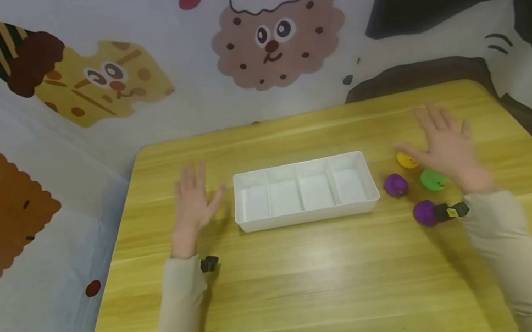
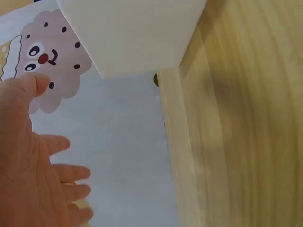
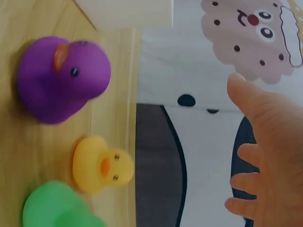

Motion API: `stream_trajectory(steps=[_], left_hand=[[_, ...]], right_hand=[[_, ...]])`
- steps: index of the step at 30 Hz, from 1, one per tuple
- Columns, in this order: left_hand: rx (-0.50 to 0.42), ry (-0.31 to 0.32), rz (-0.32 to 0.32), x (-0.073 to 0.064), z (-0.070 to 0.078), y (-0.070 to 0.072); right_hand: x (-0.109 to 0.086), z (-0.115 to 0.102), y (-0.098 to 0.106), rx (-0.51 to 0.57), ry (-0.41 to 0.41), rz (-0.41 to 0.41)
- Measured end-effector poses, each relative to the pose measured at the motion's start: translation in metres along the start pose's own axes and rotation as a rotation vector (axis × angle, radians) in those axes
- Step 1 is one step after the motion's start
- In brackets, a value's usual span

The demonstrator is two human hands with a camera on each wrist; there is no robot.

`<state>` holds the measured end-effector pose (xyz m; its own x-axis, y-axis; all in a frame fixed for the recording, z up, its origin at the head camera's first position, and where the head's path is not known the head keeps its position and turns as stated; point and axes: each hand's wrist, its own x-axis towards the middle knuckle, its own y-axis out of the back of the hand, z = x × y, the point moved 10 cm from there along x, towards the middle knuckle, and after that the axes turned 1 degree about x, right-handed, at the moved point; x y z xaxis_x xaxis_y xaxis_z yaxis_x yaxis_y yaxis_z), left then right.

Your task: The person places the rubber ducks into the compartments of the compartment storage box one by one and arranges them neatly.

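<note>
My left hand [image 1: 193, 201], fingers spread and holding nothing, hovers left of a white tray [image 1: 308, 217] with several compartments in a row. Over the right side of the table my right hand [image 1: 448, 146] is spread too, with nothing in its grasp. Below and beside it stand rubber ducks: a yellow duck [image 1: 407, 160] partly behind the thumb, a green duck [image 1: 433, 180], a purple duck [image 1: 396, 185] near the tray's right end, and another purple duck [image 1: 424, 213] by the wrist camera. In the right wrist view the yellow duck [image 3: 103, 165] sits between purple and green ones.
The wooden table [image 1: 281, 286] has its far edge against a cloth backdrop [image 1: 189, 109] printed with cartoon biscuits and cheese. Small black cameras are strapped at the left wrist [image 1: 210, 263] and right wrist [image 1: 452, 211].
</note>
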<state>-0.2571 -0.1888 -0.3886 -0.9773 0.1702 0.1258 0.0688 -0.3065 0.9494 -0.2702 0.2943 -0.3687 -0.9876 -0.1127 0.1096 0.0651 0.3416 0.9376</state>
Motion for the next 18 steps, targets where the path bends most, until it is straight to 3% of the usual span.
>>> stream_trajectory(steps=[5, 9, 18], left_hand=[[-0.173, -0.111, -0.001, -0.005, 0.011, -0.004], [-0.271, -0.176, 0.008, -0.008, 0.019, -0.008], [-0.477, -0.267, 0.017, -0.016, 0.027, -0.015]], right_hand=[[-0.008, 0.008, 0.008, 0.134, 0.071, 0.085], [-0.017, 0.021, 0.008, 0.225, 0.064, 0.114], [-0.033, 0.032, -0.012, 0.280, 0.144, 0.021]])
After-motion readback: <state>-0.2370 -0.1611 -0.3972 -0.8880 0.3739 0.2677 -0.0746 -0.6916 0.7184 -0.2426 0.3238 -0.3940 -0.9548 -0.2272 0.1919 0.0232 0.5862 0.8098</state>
